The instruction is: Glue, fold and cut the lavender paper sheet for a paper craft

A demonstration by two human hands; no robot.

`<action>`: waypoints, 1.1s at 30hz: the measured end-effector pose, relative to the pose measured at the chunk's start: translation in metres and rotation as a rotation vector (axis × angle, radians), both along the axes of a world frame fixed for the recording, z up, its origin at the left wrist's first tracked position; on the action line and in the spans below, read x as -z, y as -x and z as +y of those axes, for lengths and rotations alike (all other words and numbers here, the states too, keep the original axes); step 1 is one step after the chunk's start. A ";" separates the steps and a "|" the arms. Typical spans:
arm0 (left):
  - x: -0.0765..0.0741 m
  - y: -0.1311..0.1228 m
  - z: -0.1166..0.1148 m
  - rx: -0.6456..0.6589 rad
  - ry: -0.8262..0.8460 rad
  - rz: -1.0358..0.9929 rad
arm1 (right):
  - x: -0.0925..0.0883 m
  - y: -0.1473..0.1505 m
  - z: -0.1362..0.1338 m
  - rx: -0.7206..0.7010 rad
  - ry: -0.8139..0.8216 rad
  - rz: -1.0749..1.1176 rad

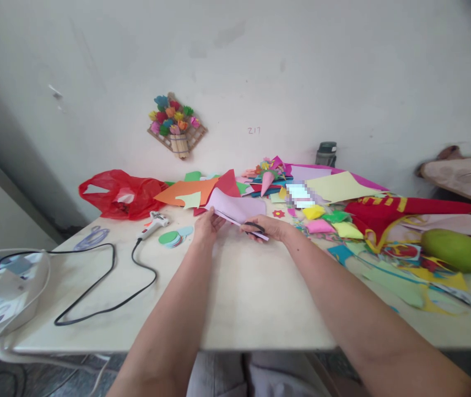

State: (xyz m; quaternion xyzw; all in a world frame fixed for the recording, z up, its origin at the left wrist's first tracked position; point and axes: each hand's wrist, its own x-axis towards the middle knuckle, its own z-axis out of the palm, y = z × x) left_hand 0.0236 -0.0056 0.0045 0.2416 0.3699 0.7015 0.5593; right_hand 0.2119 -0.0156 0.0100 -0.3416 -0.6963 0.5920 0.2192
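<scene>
A lilac sheet of craft foam or paper (pixel 239 205) rises in a curve above the middle of the table. My left hand (pixel 210 225) grips its near left edge between thumb and fingers. In my right hand (pixel 270 227) is a pair of black-handled scissors (pixel 255 226), lying at the sheet's near edge; their blades are mostly hidden. A narrow lilac strip (pixel 262 237) hangs by the right fingers. Left of my hands are green and pale blue discs (pixel 172 238). Just behind the right hand lies a small red flower with a yellow centre (pixel 279 213).
A glue gun (pixel 155 223) with a black cord and a power strip (pixel 20 286) occupy the left. Behind are a red plastic bag (pixel 123 193) and coloured sheets (pixel 189 190). Scraps, a red-and-yellow cloth piece (pixel 384 212), a cutter knife (pixel 460 296) and a green fruit (pixel 452 248) lie right.
</scene>
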 end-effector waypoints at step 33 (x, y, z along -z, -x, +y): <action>-0.004 0.004 -0.004 -0.040 0.016 -0.062 | -0.009 0.007 -0.010 0.129 -0.049 -0.017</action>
